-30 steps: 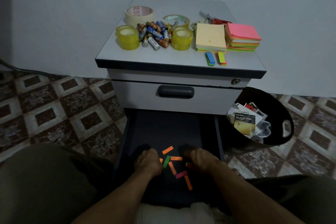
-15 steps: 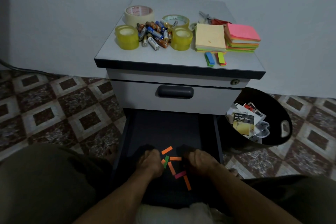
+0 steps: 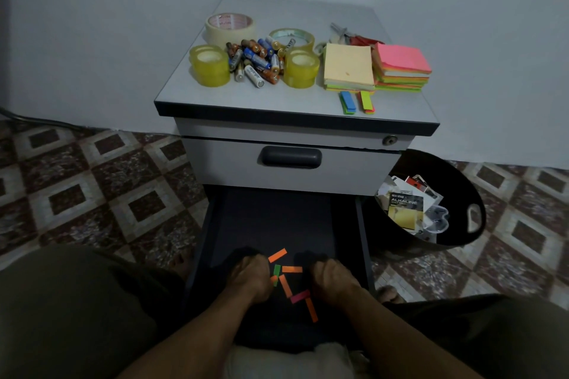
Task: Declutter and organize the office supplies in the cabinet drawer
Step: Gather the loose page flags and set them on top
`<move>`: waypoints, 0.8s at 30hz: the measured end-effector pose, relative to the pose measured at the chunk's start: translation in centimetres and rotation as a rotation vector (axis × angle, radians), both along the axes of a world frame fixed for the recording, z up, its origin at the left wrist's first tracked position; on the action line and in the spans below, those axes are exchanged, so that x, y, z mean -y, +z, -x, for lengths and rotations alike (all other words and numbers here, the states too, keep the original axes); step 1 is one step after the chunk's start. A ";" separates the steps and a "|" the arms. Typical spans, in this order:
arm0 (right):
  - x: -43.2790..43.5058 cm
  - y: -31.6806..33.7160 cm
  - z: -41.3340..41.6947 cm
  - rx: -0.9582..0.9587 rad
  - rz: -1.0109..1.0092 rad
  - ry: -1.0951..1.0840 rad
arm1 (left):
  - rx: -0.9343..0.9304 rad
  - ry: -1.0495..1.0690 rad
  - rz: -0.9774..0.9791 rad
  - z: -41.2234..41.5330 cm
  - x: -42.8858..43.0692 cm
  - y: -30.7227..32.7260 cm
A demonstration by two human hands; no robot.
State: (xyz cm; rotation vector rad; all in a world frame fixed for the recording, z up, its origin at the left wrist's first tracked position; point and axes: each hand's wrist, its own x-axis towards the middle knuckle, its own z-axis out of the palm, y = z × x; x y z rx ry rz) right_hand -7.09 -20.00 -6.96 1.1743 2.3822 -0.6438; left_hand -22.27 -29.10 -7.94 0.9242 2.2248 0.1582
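The dark bottom drawer (image 3: 221,224) of the grey cabinet (image 3: 338,175) is pulled out toward me. Several small sticky flags (image 3: 286,284), mostly orange with one green and one pink, lie scattered on its floor. My left hand (image 3: 251,278) rests knuckles-up just left of them, and a short orange flag (image 3: 273,279) ends under its fingers. To the right of the flags, my right hand (image 3: 332,278) is also knuckles-up. Both hands' fingertips curl down into the dark and are hidden.
On the cabinet top stand tape rolls (image 3: 209,66), a pile of batteries (image 3: 255,60), sticky-note pads (image 3: 348,66), a pink-topped pad stack (image 3: 400,66), flag strips (image 3: 348,101) and scissors (image 3: 354,35). A black bin (image 3: 458,194) with packaging stands at the right. My knees flank the drawer.
Both hands stay low in the drawer on either side of the flags, hardly moving. A small orange flag seen by my right hand a second ago is now covered.
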 end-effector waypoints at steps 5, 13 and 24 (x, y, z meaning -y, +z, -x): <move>-0.5 -0.6 0.2 -0.097 0.082 -0.152 | 0.038 0.082 -0.052 0.2 0.3 0.1; -2.6 1.1 0.8 -0.153 0.166 -0.342 | 0.190 0.187 -0.110 0.9 0.7 0.7; 0.1 0.5 0.5 -0.004 0.168 -0.253 | 0.150 0.049 -0.122 0.0 0.1 1.4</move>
